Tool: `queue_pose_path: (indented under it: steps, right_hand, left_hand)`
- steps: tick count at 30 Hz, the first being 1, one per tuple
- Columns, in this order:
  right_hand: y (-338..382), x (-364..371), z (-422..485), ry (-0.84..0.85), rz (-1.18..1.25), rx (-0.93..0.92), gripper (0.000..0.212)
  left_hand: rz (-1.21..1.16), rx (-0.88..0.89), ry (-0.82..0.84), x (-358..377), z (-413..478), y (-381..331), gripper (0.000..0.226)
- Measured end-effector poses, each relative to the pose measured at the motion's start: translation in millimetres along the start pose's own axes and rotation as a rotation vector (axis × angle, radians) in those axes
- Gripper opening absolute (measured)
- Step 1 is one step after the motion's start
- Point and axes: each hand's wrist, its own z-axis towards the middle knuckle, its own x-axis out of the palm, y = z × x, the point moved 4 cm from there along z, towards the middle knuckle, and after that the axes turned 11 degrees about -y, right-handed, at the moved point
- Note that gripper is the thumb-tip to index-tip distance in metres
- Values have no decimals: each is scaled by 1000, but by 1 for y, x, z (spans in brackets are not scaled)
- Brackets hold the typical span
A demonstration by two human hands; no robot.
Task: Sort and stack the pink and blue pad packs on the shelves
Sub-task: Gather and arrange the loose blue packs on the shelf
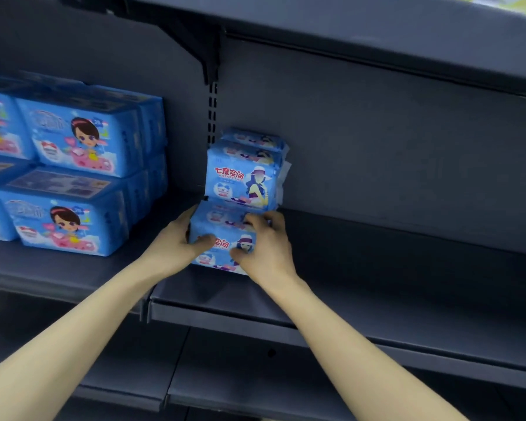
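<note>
Hands (225, 241) gripping blue pack (222, 235), dark shelf (377, 268), stacked packs (70, 165) left

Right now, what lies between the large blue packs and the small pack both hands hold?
Head view: only the left hand, gripping the small pack, and bare dark shelf separate it from the large blue packs.

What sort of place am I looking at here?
Probably a shop aisle: dark metal shelves on a slotted upright, identical blue packs stacked facing out, and the left hand and right hand gripping one more pack.
</note>
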Motion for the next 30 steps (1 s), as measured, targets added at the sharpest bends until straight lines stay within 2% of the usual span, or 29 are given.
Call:
queue_pose_path:
  steps: [19,30]
  right_hand:
    - [3,13,1,-21,-39,-19,57]
    - [6,16,-3,14,-129,-52,61]
  left_hand:
    - [-49,55,21,-4,13,8,71]
    - [178,86,15,-5,13,8,65]
